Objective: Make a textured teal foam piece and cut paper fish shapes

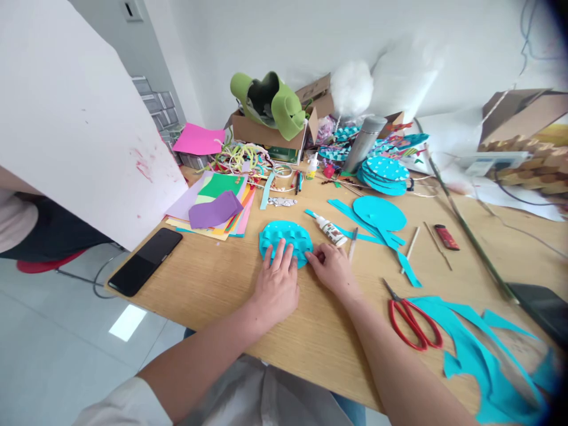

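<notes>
A round turquoise paper disc (286, 236) with raised folded pieces on it lies flat on the wooden table (213, 284). My left hand (277, 284) rests on its near edge, fingers spread and pressing down. My right hand (332, 267) touches the disc's right rim with thumb and fingertips pinched together. A small glue bottle (331, 231) lies just beyond my right hand, next to a pen (352, 244).
Red-handled scissors (410, 319) and turquoise paper scraps (483, 349) lie at the right. A plain turquoise circle (379, 213), a stack of decorated discs (385, 174), a metal flask (364, 143), coloured paper sheets (217, 204), a black phone (146, 260), a red lighter (446, 236) and cardboard boxes crowd the table. A large white board (75, 124) leans at left.
</notes>
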`<state>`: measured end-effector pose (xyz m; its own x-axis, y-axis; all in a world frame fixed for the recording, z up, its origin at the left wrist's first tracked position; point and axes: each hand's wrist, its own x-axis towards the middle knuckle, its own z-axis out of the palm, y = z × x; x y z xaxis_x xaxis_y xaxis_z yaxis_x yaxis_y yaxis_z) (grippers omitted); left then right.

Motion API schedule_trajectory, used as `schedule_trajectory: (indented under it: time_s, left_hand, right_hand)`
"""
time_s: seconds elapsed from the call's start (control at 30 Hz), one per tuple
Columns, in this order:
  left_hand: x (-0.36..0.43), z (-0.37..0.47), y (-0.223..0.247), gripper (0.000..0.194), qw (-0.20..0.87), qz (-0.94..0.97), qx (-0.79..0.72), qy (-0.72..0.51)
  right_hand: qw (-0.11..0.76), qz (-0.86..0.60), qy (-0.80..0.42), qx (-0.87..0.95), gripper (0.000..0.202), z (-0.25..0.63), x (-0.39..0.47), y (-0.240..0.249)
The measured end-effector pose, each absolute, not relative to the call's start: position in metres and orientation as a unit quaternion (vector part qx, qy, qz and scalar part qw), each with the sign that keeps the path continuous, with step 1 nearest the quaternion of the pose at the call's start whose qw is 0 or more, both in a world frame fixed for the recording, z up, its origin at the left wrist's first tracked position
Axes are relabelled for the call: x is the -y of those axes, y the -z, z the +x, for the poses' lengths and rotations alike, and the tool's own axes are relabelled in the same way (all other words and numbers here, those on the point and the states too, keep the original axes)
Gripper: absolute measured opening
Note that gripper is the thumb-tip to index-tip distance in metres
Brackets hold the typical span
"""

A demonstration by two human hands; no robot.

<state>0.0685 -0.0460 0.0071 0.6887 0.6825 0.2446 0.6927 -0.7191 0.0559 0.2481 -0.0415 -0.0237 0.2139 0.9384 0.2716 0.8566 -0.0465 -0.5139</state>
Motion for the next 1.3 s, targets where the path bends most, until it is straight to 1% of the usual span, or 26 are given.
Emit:
schedule_trajectory:
  time_s: [0.2, 0.47, 0.57, 0.7, 0.8, 0.87, 1.17, 1.3]
  left_hand:
    - [0.046, 0.069, -0.008, 0.05, 0.018, -0.92, 0.373, 0.118]
    - [0.045, 0.069, -0.008, 0.048, 0.021, -0.921, 0.373, 0.113]
    - [0.045, 0.069, -0.005, 0.048, 0.023, -0.921, 0.371, 0.12]
    - [0.045, 0.068, -0.003, 0.049, 0.032, -0.92, 0.367, 0.132]
    - [0.046, 0.067, -0.003, 0.048, 0.039, -0.92, 0.366, 0.136]
    - [0.046, 0.067, -0.004, 0.048, 0.038, -0.92, 0.367, 0.135]
    - [0.045, 0.068, -0.007, 0.047, 0.015, -0.919, 0.374, 0.123]
    - [0.044, 0.069, -0.007, 0.047, 0.004, -0.919, 0.374, 0.123]
  right_hand:
    - [0.26, -0.74, -0.03, 0.619, 0.026, 0.244, 0.045, 0.026]
    - [0.193, -0.768, 0.012, 0.61, 0.023, 0.232, 0.05, 0.015]
    - [0.209, -0.767, -0.001, 0.606, 0.025, 0.234, 0.049, 0.018]
    - [0.265, -0.753, -0.048, 0.601, 0.031, 0.243, 0.043, 0.025]
    - [0.28, -0.743, -0.075, 0.603, 0.036, 0.249, 0.04, 0.026]
    - [0.287, -0.738, -0.084, 0.605, 0.035, 0.25, 0.04, 0.025]
    - [0.272, -0.747, -0.042, 0.606, 0.026, 0.243, 0.044, 0.029]
    - [0.263, -0.759, -0.045, 0.593, 0.025, 0.242, 0.044, 0.027]
